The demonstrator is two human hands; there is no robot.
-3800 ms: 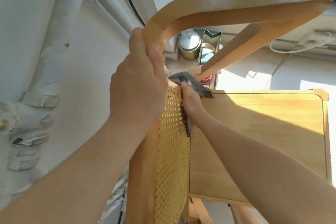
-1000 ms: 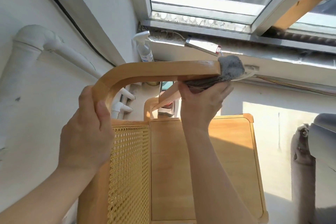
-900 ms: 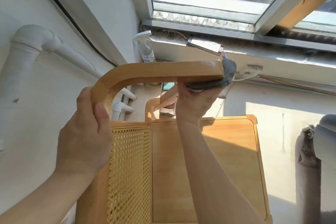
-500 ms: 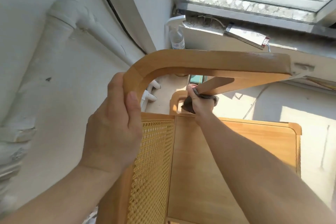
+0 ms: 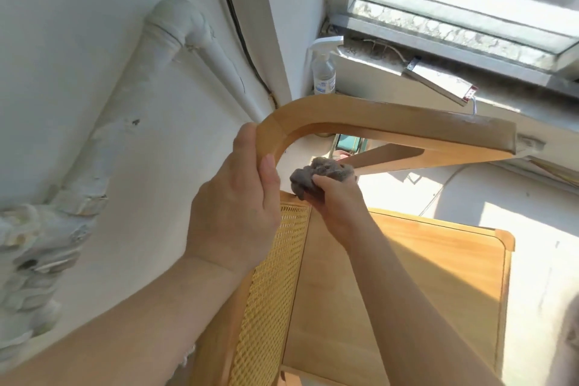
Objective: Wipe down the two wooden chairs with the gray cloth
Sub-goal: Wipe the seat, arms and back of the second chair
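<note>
The person is cleaning a light brown wooden chair (image 5: 407, 276), and the wiping spot is changing. A second ago the small fuzzy gray cloth (image 5: 322, 171) was rubbing the far tip of the curved wooden arm rail (image 5: 391, 122). Now it is sitting lower down and closer in, under that rail, right by the back corner of the seat where the slanted wooden bar (image 5: 385, 155) is coming down. The right hand (image 5: 336, 200) is squeezing the cloth in a bunch, with its fingers curled tight around it. The left hand (image 5: 238, 207) is still holding the bend of the arm rail, fingers wrapped around the outside and thumb lying on the inner edge, so the chair is staying put. The yellow woven panel (image 5: 269, 276) is standing just below both hands. It looks like the top rail is done and the person is starting on the slanted bar and the corner under it. The seat and the woven panel probably still need wiping. Only one chair is showing here, so the second chair is likely still waiting. A clear plastic spray bottle (image 5: 324, 72) is standing at the left end of the window ledge (image 5: 369, 78), well apart from both hands.
</note>
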